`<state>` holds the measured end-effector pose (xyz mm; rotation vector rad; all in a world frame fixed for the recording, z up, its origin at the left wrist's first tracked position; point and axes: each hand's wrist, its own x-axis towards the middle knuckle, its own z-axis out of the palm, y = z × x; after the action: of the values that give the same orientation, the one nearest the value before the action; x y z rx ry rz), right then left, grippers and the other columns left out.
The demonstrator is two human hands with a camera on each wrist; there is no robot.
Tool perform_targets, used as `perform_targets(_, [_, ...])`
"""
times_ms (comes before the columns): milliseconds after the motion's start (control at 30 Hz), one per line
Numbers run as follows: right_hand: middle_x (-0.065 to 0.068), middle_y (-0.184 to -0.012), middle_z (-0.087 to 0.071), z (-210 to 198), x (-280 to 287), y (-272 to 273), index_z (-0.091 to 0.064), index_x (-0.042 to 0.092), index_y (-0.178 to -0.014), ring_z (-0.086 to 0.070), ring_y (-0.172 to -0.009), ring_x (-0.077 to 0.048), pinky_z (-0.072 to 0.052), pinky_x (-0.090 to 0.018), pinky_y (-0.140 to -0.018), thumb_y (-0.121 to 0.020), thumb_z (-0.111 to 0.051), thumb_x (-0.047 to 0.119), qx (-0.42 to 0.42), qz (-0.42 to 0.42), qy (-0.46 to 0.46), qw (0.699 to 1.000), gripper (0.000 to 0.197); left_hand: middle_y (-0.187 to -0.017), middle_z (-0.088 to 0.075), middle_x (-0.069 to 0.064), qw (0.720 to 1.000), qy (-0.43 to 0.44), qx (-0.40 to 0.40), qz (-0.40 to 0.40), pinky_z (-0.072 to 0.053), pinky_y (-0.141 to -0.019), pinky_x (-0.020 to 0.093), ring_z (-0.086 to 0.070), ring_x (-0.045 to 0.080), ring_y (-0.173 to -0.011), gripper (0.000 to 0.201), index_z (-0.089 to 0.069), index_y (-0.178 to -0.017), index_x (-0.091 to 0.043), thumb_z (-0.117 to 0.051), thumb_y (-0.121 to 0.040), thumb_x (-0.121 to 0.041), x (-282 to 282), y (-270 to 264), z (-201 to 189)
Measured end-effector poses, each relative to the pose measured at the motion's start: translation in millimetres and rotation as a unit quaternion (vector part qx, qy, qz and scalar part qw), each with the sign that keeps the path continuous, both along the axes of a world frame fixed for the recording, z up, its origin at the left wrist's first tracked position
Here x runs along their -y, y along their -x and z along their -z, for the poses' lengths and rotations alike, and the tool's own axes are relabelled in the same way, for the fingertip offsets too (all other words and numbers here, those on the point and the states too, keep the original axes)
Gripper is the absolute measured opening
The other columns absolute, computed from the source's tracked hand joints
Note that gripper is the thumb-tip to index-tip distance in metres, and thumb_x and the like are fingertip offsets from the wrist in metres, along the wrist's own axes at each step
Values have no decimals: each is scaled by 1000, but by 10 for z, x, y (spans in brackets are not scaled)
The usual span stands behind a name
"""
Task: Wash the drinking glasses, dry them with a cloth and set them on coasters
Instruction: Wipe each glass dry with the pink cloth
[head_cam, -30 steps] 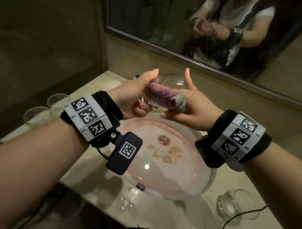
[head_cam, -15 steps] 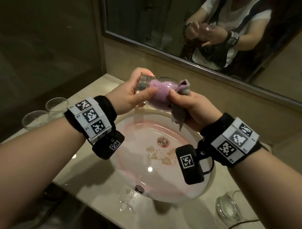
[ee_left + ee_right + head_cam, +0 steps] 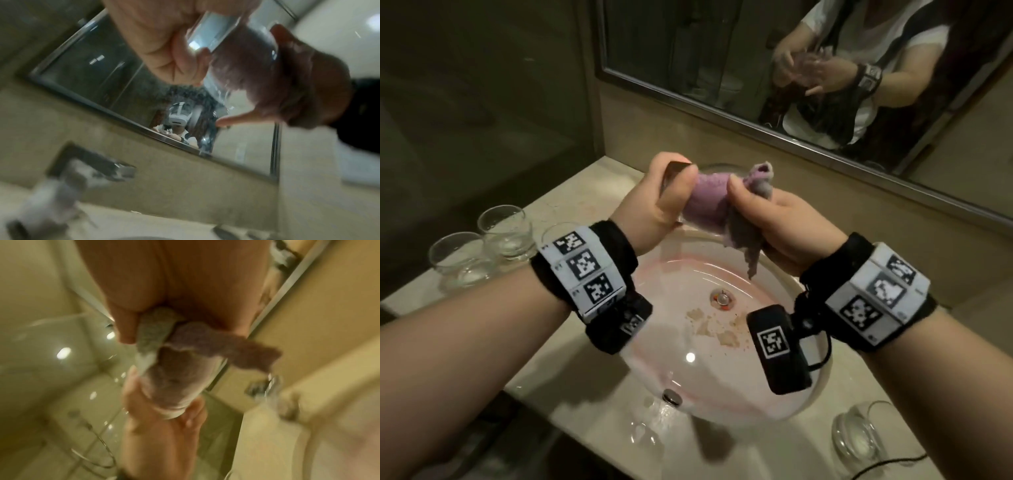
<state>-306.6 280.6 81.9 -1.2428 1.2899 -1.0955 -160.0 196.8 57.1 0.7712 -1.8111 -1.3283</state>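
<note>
Above the sink basin (image 3: 722,404) my left hand (image 3: 657,202) grips a clear drinking glass (image 3: 709,171) on its side by the base. A purple cloth (image 3: 705,202) is stuffed inside it, and my right hand (image 3: 767,219) pinches the cloth at the glass's mouth, with a grey tail hanging down. In the left wrist view the glass (image 3: 213,37) sits between my fingers with the cloth (image 3: 246,68) inside. From the right wrist I see the cloth (image 3: 205,339) going into the glass (image 3: 174,386). Two glasses (image 3: 479,246) stand on the counter at the left, another glass (image 3: 859,435) at the front right.
The basin holds pinkish residue and crumbs around the drain (image 3: 720,299). A mirror (image 3: 791,68) runs along the back wall and shows a person's reflected hands. A black cable (image 3: 887,462) lies on the counter near the right glass. The faucet (image 3: 115,170) is blurred behind the basin.
My left hand has turned the glass and my right hand has twisted the cloth inside it; the right wrist has rolled so its camera hangs below. The view has shifted slightly.
</note>
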Motion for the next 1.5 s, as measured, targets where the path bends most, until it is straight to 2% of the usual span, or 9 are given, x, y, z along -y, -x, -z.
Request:
perform_targets(200, [-25, -102, -67, 72, 46, -39, -69, 9, -101, -60, -91, -49, -52, -56, -80, -82, -57, 47, 14, 49, -7, 999, 44, -94, -48, 1, 996, 12, -4, 88, -45, -51, 23, -53, 13, -67, 62, -38, -116, -22, -48, -76, -69, 146, -76, 118])
perform_targets(300, [13, -69, -66, 16, 16, 2, -67, 33, -81, -60, -64, -4, -51, -45, -81, -87, -55, 42, -184, 54, 72, 979, 15, -88, -59, 8, 950, -271, 13, 152, -42, -42, 20, -52, 11, -54, 91, -50, -126, -17, -25, -71, -85, 185, -63, 58])
perform_targets(400, [37, -65, -59, 20, 35, 17, -50, 47, -89, -53, -79, 14, 8, -47, -114, -86, -50, 41, -358, -29, 115, 926, 6, -71, -58, 1, 930, -337, 9, 148, -32, -33, 14, -40, 7, -46, 75, -56, -112, -11, -26, -84, -73, 182, -28, 26])
perform_targets(567, [-2, -91, -69, 83, 43, 61, -62, 18, -104, -65, -77, -15, -56, -28, -66, -87, -50, 45, 4, -23, -10, 1000, 34, -87, -47, -3, 999, 25, 35, 8, -43, -52, 14, -50, 3, -67, 56, -39, -109, -21, -50, -78, -67, 105, 11, 92])
perform_targets(700, [-15, -110, -68, 108, 45, 68, -59, 3, -111, -64, -104, -24, -40, -51, -103, -80, -54, 40, 141, -10, -20, 990, 48, -95, -43, -9, 977, 190, 28, 89, -46, -61, 9, -54, -5, -75, 65, -33, -106, -31, -44, -67, -81, 127, -77, 93])
perform_targets(933, [29, -60, -62, -63, -44, 98, -55, 36, -87, -57, -64, 13, -28, -33, -111, -91, -55, 25, -271, 5, 85, 959, 11, -86, -61, 6, 935, -308, 27, 174, -43, -42, 17, -51, 10, -54, 93, -53, -126, -19, -14, -73, -85, 161, 0, -23])
perform_targets(1300, [-18, -106, -68, -42, 41, 95, -60, 0, -107, -63, -102, -34, -49, -41, -94, -80, -54, 42, 125, 55, -47, 990, 50, -94, -45, -11, 979, 180, 39, 91, -45, -64, 7, -53, -14, -75, 65, -33, -107, -28, -47, -68, -77, 121, -14, 85])
perform_targets(1400, [-6, -76, -69, -53, -26, 91, -65, 8, -92, -55, -69, -33, -49, -28, -47, -90, -53, 43, -50, 93, 2, 994, 37, -104, -52, 1, 990, 17, 25, 140, -49, -57, 17, -59, -1, -74, 70, -37, -116, -31, -47, -67, -80, 131, -7, 60])
perform_targets(1500, [23, -72, -65, -64, -88, 70, -61, 33, -92, -58, -70, 7, -47, -28, -87, -93, -51, 32, -236, 40, 114, 964, 10, -95, -66, 6, 956, -252, 47, 144, -44, -46, 20, -58, 12, -64, 86, -55, -121, -19, -12, -78, -80, 137, 47, -64])
